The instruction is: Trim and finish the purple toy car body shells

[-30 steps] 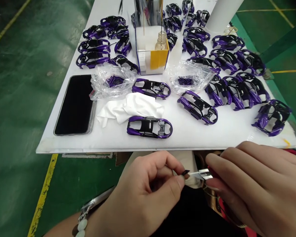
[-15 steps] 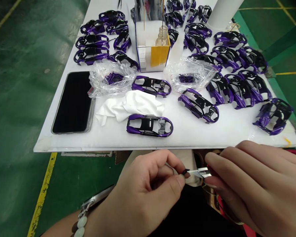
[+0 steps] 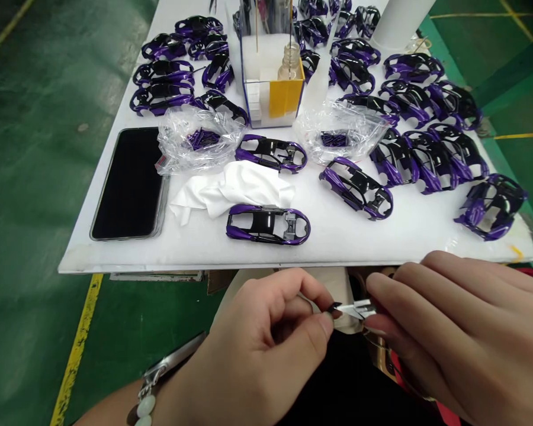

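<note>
Black small part (image 3: 335,306) pinched in fingers of left hand (image 3: 275,349), near bench (image 3: 195,251) edge; right hand (image 3: 462,331) fingers grip knife (image 3: 359,309), tip at part; purple-black car shells (image 3: 263,223) beyond.

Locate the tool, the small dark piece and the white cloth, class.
Tool (image 3: 363,307): head view, on its exposed metal part.
Small dark piece (image 3: 334,307): head view, on its exposed end.
White cloth (image 3: 237,186): head view, on its creased middle.
</note>
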`<control>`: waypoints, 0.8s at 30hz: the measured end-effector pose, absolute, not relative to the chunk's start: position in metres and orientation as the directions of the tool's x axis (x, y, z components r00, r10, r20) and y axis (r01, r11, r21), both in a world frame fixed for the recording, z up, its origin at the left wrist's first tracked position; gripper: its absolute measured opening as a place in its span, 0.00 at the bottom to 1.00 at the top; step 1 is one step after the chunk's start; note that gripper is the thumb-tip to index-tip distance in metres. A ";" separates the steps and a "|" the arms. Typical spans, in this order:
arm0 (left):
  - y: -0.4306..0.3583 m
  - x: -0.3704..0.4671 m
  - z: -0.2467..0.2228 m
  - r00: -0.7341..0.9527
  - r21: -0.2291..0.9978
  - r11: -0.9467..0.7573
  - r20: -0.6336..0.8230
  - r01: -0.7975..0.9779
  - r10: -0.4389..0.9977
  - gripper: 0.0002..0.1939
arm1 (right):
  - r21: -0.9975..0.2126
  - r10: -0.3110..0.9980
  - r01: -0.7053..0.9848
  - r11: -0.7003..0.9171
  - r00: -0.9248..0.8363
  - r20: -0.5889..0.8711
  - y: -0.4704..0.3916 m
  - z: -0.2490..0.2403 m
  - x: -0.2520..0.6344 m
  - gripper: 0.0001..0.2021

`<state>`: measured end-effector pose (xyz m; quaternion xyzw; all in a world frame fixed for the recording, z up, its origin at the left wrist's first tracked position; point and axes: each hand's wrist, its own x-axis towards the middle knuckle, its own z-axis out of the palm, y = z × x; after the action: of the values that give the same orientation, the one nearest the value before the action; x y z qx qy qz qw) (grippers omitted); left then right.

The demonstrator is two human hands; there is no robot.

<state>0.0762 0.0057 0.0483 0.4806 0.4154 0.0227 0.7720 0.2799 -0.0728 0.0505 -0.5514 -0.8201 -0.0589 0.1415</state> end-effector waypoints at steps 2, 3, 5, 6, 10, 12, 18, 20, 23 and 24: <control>0.006 0.077 0.048 0.669 0.751 0.562 -0.618 0.348 0.413 0.06 | -0.062 0.892 0.924 0.378 -0.346 0.291 -0.073 0.049 0.280 0.13; 0.005 0.077 0.048 0.679 0.739 0.589 -0.617 0.326 0.398 0.06 | -0.063 0.894 0.925 0.376 -0.344 0.288 -0.073 0.049 0.280 0.13; 0.005 0.079 0.047 0.696 0.706 0.658 -0.611 0.262 0.378 0.07 | -0.067 0.895 0.924 0.377 -0.344 0.284 -0.074 0.048 0.280 0.14; 0.005 0.080 0.046 0.699 0.687 0.689 -0.609 0.229 0.375 0.07 | -0.070 0.897 0.924 0.377 -0.345 0.276 -0.075 0.048 0.280 0.13; 0.003 0.082 0.043 0.701 0.648 0.746 -0.604 0.154 0.380 0.08 | -0.076 0.906 0.929 0.361 -0.331 0.262 -0.078 0.048 0.279 0.10; 0.002 0.082 0.041 0.703 0.658 0.739 -0.595 0.146 0.390 0.08 | -0.083 0.916 0.935 0.346 -0.317 0.245 -0.079 0.048 0.278 0.09; 0.002 0.083 0.039 0.697 0.650 0.751 -0.591 0.114 0.406 0.07 | -0.086 0.918 0.940 0.330 -0.298 0.260 -0.078 0.047 0.277 0.08; 0.001 0.084 0.039 0.700 0.632 0.768 -0.596 0.105 0.394 0.06 | -0.090 0.915 0.937 0.339 -0.306 0.261 -0.079 0.048 0.277 0.08; 0.002 0.085 0.039 0.693 0.611 0.786 -0.605 0.088 0.393 0.05 | -0.076 0.898 0.927 0.368 -0.334 0.285 -0.080 0.048 0.276 0.08; 0.003 0.085 0.039 0.688 0.609 0.789 -0.608 0.084 0.396 0.05 | -0.068 0.895 0.928 0.366 -0.330 0.300 -0.081 0.048 0.275 0.09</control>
<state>0.0853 0.0035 0.0391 0.3121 0.3847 0.0904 0.8640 0.2750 -0.0806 0.0479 -0.5602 -0.8136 -0.0576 0.1446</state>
